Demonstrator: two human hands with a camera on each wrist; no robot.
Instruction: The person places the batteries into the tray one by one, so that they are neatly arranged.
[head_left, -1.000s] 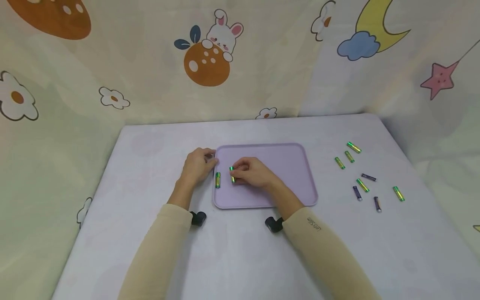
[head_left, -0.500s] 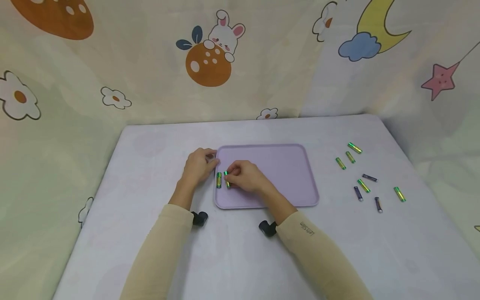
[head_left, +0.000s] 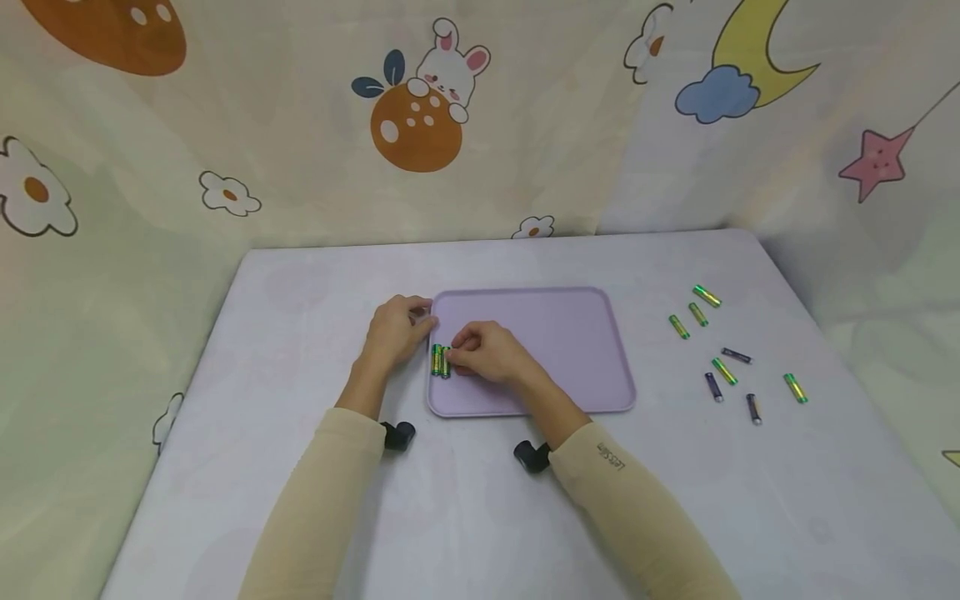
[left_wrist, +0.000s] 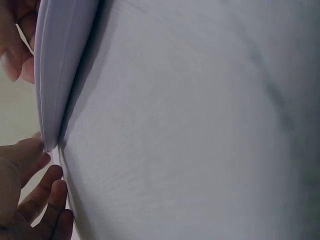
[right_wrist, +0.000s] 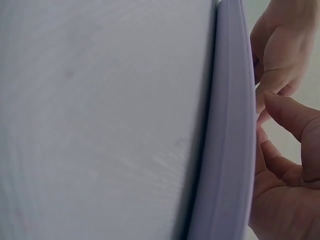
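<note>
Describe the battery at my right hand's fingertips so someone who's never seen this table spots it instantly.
Start at the white table and find the lilac tray lying on it. Just inside the tray's left edge is a green-and-yellow battery. The wanted battery is close beside it on the right, matching in color but set apart by the right hand touching it.

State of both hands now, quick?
Left hand: open, fingers relaxed, touching the left edge of the purple tray.
Right hand: fingertips at a green battery; cannot tell if pinched or only touched.
</note>
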